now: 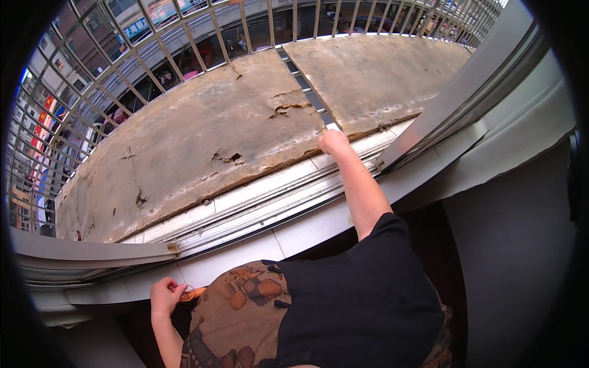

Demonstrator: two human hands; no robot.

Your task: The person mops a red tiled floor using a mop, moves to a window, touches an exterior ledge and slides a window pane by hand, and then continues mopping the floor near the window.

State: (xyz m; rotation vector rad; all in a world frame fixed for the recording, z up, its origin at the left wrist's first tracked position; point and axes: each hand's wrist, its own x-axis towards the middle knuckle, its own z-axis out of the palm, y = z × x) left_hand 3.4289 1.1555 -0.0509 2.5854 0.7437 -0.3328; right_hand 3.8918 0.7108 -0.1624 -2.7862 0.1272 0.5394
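My right hand [333, 141] reaches over the window track to the gap between two worn, cracked boards that lie inside the window cage. Its fingers are closed round a small white piece [332, 126], perhaps a cloth or paper, at the near corner of the left board [184, 138]. The right board [377, 78] lies just beyond the gap. Low on the left, my left hand [166, 294] pinches a thin loop beside an orange object [193, 294], close to my patterned clothing. What the orange object is, I cannot tell.
Metal bars [184, 41] of the cage curve round the boards, with a street far below. The aluminium sliding-window track [257, 202] and a white tiled sill [257, 248] run in front of me. Window frames stand at left and right [455, 92]. The left board has holes and peeling edges.
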